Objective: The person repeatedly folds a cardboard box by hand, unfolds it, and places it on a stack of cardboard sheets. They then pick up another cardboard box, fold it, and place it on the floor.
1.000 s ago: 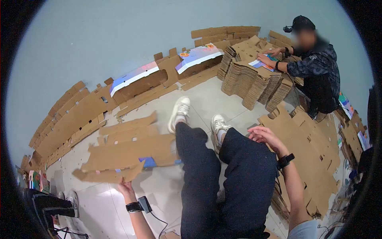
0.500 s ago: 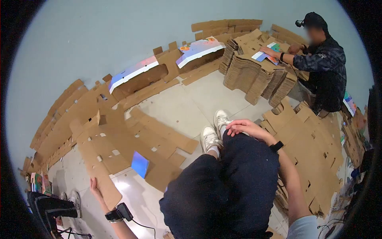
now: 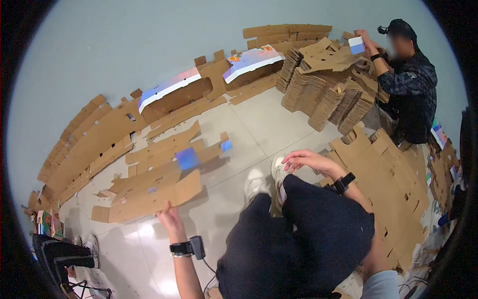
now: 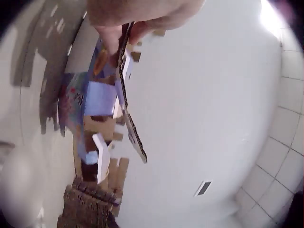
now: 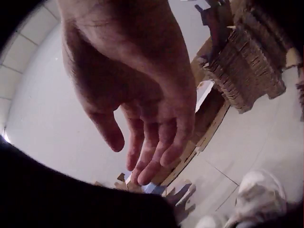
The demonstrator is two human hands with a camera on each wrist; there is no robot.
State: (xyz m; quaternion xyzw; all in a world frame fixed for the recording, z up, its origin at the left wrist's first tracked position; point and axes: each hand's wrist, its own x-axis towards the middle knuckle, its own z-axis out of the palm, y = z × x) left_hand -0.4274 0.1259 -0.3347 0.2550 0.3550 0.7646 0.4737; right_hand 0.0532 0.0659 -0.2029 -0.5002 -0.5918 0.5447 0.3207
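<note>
In the head view, my left hand [image 3: 171,219] pinches the near edge of a flat cardboard sheet [image 3: 149,197] with cut flaps and blue-purple printed patches. The left wrist view shows the sheet edge-on [image 4: 124,90], between thumb and fingers of the left hand [image 4: 145,16]. Over my knee, the right hand [image 3: 308,160] hangs with relaxed, slightly bent fingers and holds nothing; the right wrist view shows this hand [image 5: 142,104] with its thumb apart from the fingers.
Cardboard pieces [image 3: 109,132] line the wall. A tall cardboard stack [image 3: 311,94] stands at the back right, beside a crouching person [image 3: 408,79] lifting a printed piece [image 3: 356,45]. Flat sheets [image 3: 383,189] lie at the right. Another person's legs [image 3: 64,254] show at lower left.
The held sheet has swung and tilted, and my left hand has moved right and slightly up since the last frame. My legs have shifted. The other person has raised the printed piece off the stack.
</note>
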